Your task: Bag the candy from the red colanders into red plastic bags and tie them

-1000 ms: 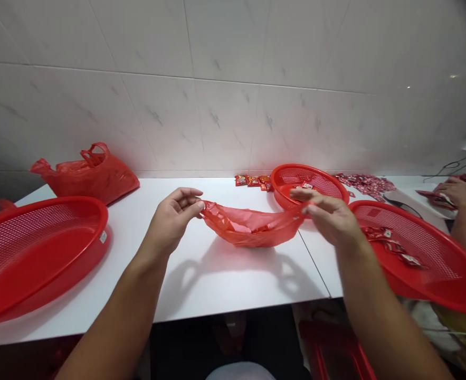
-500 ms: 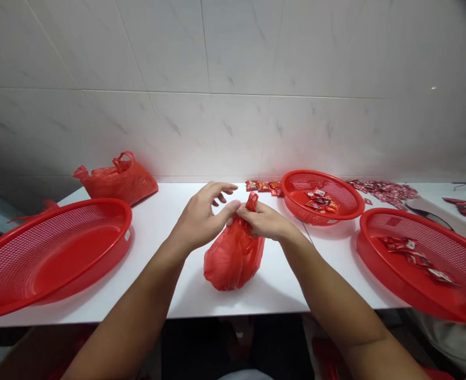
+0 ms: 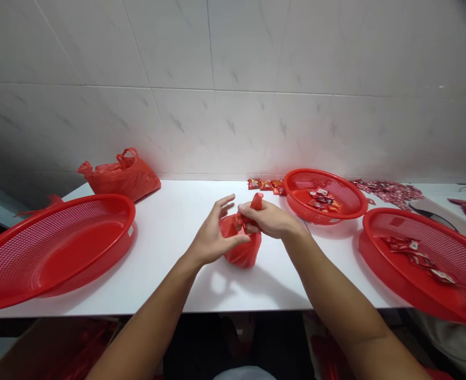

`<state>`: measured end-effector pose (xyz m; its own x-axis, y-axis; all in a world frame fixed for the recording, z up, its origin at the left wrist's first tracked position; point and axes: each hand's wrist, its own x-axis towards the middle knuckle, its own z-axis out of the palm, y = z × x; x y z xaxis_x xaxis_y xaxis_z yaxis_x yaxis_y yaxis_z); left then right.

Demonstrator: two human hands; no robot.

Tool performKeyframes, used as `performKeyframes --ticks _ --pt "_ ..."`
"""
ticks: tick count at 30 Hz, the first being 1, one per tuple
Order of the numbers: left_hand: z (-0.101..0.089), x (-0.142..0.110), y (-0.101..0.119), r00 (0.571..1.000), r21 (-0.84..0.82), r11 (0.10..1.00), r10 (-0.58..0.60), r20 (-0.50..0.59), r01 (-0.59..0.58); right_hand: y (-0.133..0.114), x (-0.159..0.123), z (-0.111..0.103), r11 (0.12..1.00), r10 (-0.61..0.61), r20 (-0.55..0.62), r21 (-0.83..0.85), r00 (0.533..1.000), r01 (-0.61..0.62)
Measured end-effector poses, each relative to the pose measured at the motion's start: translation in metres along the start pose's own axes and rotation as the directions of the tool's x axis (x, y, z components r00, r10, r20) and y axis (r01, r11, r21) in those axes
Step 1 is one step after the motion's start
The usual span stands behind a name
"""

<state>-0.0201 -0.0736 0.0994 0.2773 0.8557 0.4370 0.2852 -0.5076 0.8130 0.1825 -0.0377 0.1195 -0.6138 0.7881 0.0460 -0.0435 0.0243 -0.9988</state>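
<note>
Presumably to stay gathered, the red bag [image 3: 244,257] was pinched by the right hand [image 3: 269,217], the left hand [image 3: 212,237] spread at nine o'clock.

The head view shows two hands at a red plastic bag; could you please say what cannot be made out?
In the head view:
Contents of the small red plastic bag in the right hand: hidden by the bag itself.
Whether the left hand touches it: unclear, as they overlap.
Rightmost red perforated plastic basket: cut off by the right edge.
Print on its small red packets: too small.
</note>
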Motion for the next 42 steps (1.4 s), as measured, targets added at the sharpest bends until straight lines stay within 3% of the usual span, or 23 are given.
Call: performKeyframes --ticks 4,7,11,13,15,18,21,24,26,28,30,32,35,36,38,40,42 --pt "0.004 0.004 -0.013 0.958 -0.089 0.976 -0.175 0.226 0.199 -0.004 -0.016 -0.009 0.944 -0.029 0.103 -0.325 0.994 0.061" --pt "-0.001 0.009 -0.015 0.918 -0.180 0.931 -0.253 0.306 0.316 0.005 -0.022 -0.007 0.797 -0.215 0.006 -0.577 0.977 0.179" --pt "-0.002 0.011 -0.018 0.824 -0.447 0.717 -0.325 0.465 0.535 0.034 -0.018 0.002 0.522 -0.531 0.001 -0.787 0.847 0.328" --pt "0.002 0.009 -0.022 0.796 -0.529 0.603 -0.362 0.486 0.597 0.048 -0.015 0.008 0.440 -0.599 0.031 -0.822 0.800 0.362" --pt "0.004 0.007 -0.024 0.786 -0.549 0.565 -0.401 0.471 0.617 0.058 -0.012 0.013 0.399 -0.617 0.049 -0.840 0.785 0.367" --pt "0.002 0.005 -0.024 0.799 -0.517 0.612 -0.420 0.430 0.599 0.062 -0.011 0.016 0.408 -0.645 0.039 -0.827 0.763 0.387" --pt "-0.005 0.006 -0.021 0.848 -0.474 0.708 -0.374 0.376 0.523 0.059 -0.010 0.016 0.401 -0.680 0.023 -0.825 0.733 0.398" --pt "-0.016 0.009 -0.020 0.909 -0.329 0.860 -0.301 0.289 0.389 0.061 -0.011 0.009 0.334 -0.658 0.023 -0.887 0.753 0.319" --pt "-0.029 0.010 -0.027 0.954 -0.107 0.953 -0.270 0.130 0.284 0.069 -0.017 -0.001 0.306 -0.614 -0.004 -0.923 0.789 0.233" --pt "-0.046 0.008 -0.042 0.967 0.154 0.955 -0.249 -0.058 0.255 0.083 -0.029 -0.014 0.323 -0.547 -0.063 -0.936 0.835 0.141" --pt "-0.061 0.001 -0.060 0.948 0.320 0.894 -0.272 -0.167 0.313 0.101 -0.045 -0.026 0.389 -0.448 -0.139 -0.920 0.883 0.053" --pt "-0.067 -0.006 -0.075 0.927 0.367 0.852 -0.327 -0.186 0.374 0.115 -0.060 -0.033 0.504 -0.332 -0.214 -0.864 0.919 -0.019" --pt "-0.054 -0.015 -0.076 0.909 0.259 0.876 -0.362 -0.205 0.407 0.123 -0.068 -0.028 0.788 -0.140 -0.299 -0.611 0.944 -0.077" --pt "-0.045 -0.016 -0.070 0.915 0.181 0.904 -0.351 -0.197 0.386 0.122 -0.065 -0.023 0.872 -0.076 -0.292 -0.483 0.953 -0.079" --pt "-0.026 -0.018 -0.054 0.947 0.005 0.953 -0.300 -0.112 0.303 0.117 -0.055 -0.009 0.959 -0.008 -0.235 -0.278 0.972 -0.060" --pt "-0.010 -0.019 -0.038 0.977 -0.097 0.972 -0.209 0.043 0.212 0.113 -0.040 0.006 0.973 -0.044 -0.170 -0.233 0.984 0.003" --pt "-0.001 -0.023 -0.030 0.975 -0.044 0.987 -0.144 0.170 0.153 0.115 -0.026 0.020 0.966 -0.109 -0.144 -0.251 0.984 0.070"
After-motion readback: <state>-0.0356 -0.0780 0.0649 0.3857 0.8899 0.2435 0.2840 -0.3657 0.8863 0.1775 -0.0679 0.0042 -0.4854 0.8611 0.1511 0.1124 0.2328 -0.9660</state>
